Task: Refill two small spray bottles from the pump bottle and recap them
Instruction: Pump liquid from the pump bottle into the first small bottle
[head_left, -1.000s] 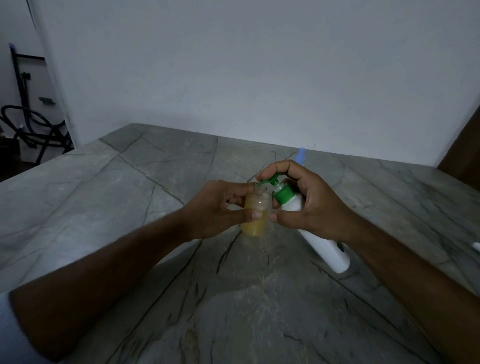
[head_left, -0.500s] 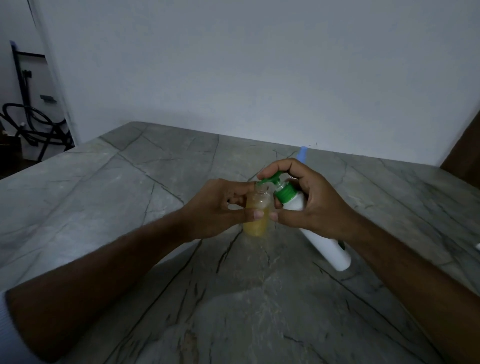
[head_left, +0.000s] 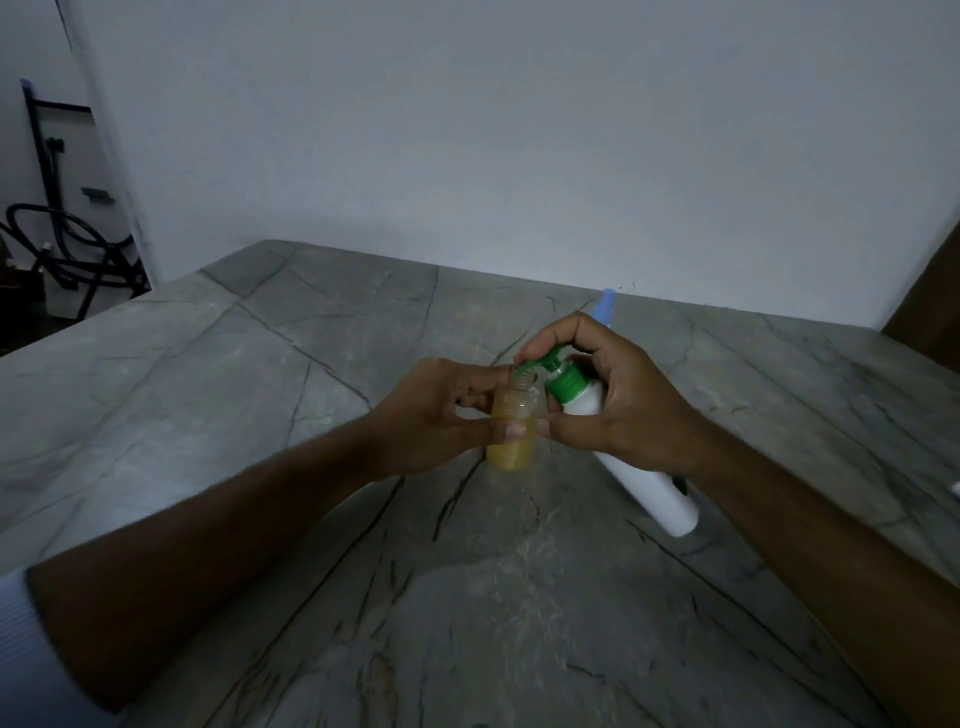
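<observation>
My left hand (head_left: 441, 410) grips a small clear bottle (head_left: 511, 441) with no cap, upright just above the table and mostly full of yellow liquid. My right hand (head_left: 618, 400) holds the white pump bottle (head_left: 644, 483) by its neck, tilted toward the left, with its base on or near the table. Its green pump head (head_left: 545, 364) points its spout into the small bottle's open mouth, and my right index finger lies over the pump top. A blue-capped object (head_left: 605, 306) pokes out behind my right hand, mostly hidden.
The grey stone table (head_left: 260, 415) reaches back to a white wall. Something small and white (head_left: 955, 488) shows at the right edge of the frame. A dark frame with hoses (head_left: 62, 249) stands beyond the table's left corner.
Both hands and the two bottles stay in nearly the same pose. My right index finger remains on the pump top. The yellow level looks unchanged.
</observation>
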